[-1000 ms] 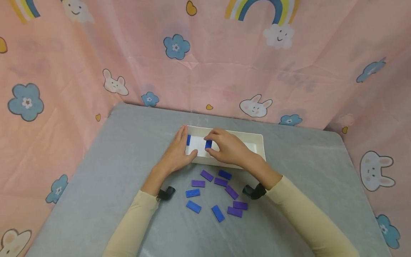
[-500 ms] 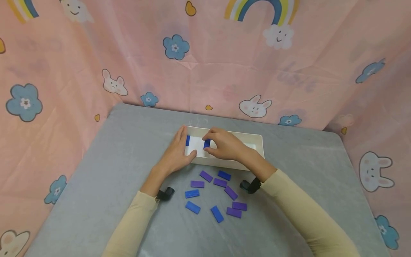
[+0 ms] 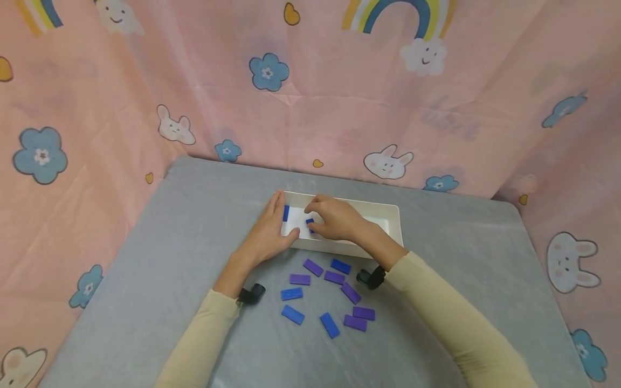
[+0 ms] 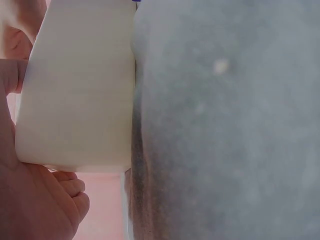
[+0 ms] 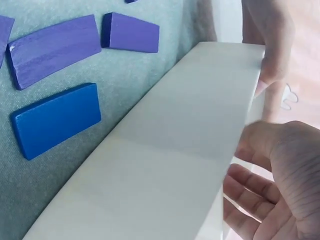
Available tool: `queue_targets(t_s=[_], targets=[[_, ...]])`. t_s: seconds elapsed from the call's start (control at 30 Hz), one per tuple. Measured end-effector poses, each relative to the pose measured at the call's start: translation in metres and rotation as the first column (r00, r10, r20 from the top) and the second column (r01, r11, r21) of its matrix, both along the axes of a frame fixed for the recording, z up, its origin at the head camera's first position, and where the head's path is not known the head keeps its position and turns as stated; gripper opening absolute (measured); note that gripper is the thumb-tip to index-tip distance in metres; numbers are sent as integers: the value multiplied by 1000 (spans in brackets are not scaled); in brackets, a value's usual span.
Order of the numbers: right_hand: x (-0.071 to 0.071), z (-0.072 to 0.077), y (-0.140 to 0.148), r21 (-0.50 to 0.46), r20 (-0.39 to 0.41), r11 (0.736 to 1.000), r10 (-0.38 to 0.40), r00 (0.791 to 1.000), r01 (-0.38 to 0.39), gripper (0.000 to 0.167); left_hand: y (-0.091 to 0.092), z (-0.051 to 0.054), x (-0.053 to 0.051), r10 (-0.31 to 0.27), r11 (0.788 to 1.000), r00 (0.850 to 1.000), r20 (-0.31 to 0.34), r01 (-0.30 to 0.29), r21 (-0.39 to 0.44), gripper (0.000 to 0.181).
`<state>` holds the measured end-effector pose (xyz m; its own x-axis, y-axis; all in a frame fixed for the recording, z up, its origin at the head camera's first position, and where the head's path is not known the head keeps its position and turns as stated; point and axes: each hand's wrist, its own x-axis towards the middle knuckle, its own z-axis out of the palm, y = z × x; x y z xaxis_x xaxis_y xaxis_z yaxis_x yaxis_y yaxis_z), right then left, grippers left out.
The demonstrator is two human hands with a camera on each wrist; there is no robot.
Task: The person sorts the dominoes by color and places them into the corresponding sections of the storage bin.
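In the head view a long white box (image 3: 339,247) stands on the grey table. My left hand (image 3: 268,229) holds its left end, thumb over the front rim and fingers along the end wall; the left wrist view shows this hand (image 4: 37,200) around the box corner. My right hand (image 3: 337,218) reaches inside over the middle. A blue block (image 3: 310,221) stands by its thumb, partly covered, with a gap to the index finger. Another blue block (image 3: 286,213) lies at the box's left end. In the right wrist view the right hand's fingers (image 5: 252,187) are bent behind the wall.
Several loose blocks lie in front of the box, among them a blue block (image 3: 292,314) and a purple block (image 3: 356,323). A pink patterned curtain (image 3: 301,118) surrounds the back and sides of the table.
My right index finger has come away from the blue block, which was between finger and thumb. The right forearm has shifted slightly left. My left hand stays on the box.
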<state>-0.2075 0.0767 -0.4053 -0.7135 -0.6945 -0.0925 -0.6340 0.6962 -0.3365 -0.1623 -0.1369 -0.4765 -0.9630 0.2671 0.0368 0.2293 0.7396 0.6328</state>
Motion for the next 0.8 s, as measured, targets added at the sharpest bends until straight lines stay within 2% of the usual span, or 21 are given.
queue_targets(t_s=[0.23, 0.53, 0.67, 0.8], targets=[[3, 2, 4, -9, -33, 999, 32, 999, -32, 24, 2, 0, 0, 2, 1000, 1000, -6, -2, 7, 101], [6, 5, -2, 115, 89, 988, 90, 992, -100, 14, 0, -2, 1, 4, 1000, 1000, -15, -4, 12, 100], [6, 6, -3, 194, 135, 976, 70, 988, -95, 14, 0, -3, 1, 3, 1000, 1000, -16, -2, 10, 101], [5, 8, -7, 252, 167, 963, 53, 984, -95, 22, 0, -1, -2, -2, 1000, 1000, -19, 2, 14, 102]])
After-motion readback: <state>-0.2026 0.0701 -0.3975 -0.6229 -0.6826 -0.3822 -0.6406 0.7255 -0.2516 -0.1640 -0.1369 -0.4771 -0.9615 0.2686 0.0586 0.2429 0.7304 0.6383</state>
